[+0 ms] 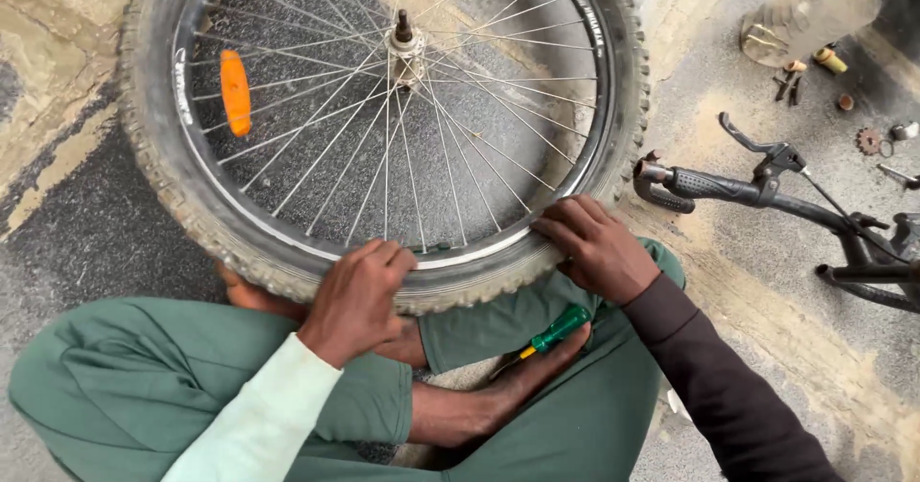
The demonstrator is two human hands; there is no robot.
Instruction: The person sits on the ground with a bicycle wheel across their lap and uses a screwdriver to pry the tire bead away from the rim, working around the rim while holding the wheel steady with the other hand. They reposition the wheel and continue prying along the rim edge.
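Note:
A bicycle wheel lies flat over my lap, with a knobby tyre (153, 147), a metal rim (479, 249), thin spokes and a hub (403, 46). An orange reflector (235, 92) is clipped in the spokes at left. My left hand (359, 300) curls over the near edge of the tyre and grips it. My right hand (599, 247) presses its fingers on the tyre bead beside the rim, a little to the right. A green-handled screwdriver (556, 331) rests on my thigh below the right hand, in neither hand.
A black bicycle handlebar (728, 187) with brake lever and cable lies on the ground at right. Small parts, a sprocket (869, 141) and a clear plastic bottle (810, 12) lie at the top right. I sit on a rough asphalt and concrete ground.

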